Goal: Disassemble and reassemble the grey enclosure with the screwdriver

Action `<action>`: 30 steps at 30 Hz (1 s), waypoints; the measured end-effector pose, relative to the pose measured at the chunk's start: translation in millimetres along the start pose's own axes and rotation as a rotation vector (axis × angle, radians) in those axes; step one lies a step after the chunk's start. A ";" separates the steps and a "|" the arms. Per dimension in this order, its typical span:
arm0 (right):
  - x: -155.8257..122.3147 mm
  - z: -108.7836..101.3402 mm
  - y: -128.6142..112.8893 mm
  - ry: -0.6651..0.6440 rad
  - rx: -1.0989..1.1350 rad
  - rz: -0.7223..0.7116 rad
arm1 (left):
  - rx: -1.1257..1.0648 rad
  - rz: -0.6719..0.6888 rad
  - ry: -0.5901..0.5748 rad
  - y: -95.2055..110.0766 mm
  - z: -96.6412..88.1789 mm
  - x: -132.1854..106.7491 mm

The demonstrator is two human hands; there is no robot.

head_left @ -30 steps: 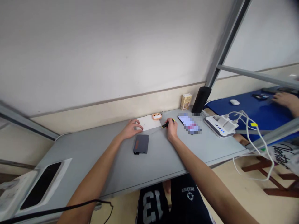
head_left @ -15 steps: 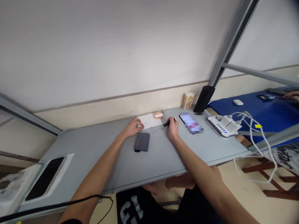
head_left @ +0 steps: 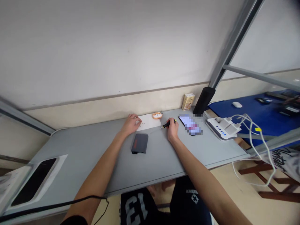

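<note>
My right hand (head_left: pixel 172 128) is wrapped round a screwdriver (head_left: pixel 166 124) with a black and yellow handle, its thin shaft pointing left above the desk. My left hand (head_left: pixel 131 125) rests at the left edge of a sheet of white paper (head_left: pixel 151 122), thumb and fingers drawn together; anything between them is too small to make out. Several tiny dark bits, which look like screws (head_left: pixel 143 123), lie on the paper beside those fingertips. Nearer to me, a flat dark grey box (head_left: pixel 140 143) with reddish lettering lies on the desk. An orange and white animal-face case (head_left: pixel 157 115) sits on the paper's far right corner.
Right of my right hand lies a lit phone (head_left: pixel 190 124). Behind it stand a small carton (head_left: pixel 187 102) and a black cylinder (head_left: pixel 204 100). A power strip (head_left: pixel 221 128) with white cables occupies the desk's right end. A tablet-like device (head_left: pixel 35 181) lies left.
The view has shifted slightly. My left hand has moved a little off the paper, and more dark bits show there. My right hand still holds the screwdriver in nearly the same place.
</note>
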State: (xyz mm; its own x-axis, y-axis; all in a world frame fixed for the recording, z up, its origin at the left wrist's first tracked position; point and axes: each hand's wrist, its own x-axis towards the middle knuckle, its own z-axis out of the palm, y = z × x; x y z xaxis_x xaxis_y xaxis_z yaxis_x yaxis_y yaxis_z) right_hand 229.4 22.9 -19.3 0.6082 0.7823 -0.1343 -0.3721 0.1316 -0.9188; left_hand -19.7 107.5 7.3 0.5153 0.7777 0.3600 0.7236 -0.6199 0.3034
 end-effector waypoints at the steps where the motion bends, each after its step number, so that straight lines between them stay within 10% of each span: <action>1: -0.2 0.3 -0.3 -0.001 0.000 0.001 | -0.023 -0.023 0.061 2.8 -5.7 -7.9; 10: 0.7 3.8 1.5 0.014 -0.068 0.006 | -0.397 -0.150 -0.360 24.3 -34.9 -87.1; 23: 0.4 -2.8 -22.2 0.012 -0.313 -0.269 | -0.281 -0.267 -0.265 50.2 -20.5 -89.5; 30: -13.2 -11.8 -38.3 -0.086 -0.501 -0.510 | -0.521 -0.184 -0.530 24.2 -46.2 -96.8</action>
State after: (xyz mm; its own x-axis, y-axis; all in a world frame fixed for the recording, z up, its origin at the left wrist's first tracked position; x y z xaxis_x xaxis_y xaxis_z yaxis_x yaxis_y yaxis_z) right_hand 244.0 0.4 13.3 0.5557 0.7455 0.3679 0.3224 0.2147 -0.9219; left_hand -73.3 12.4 20.5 0.6540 0.7377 -0.1677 0.5765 -0.3425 0.7419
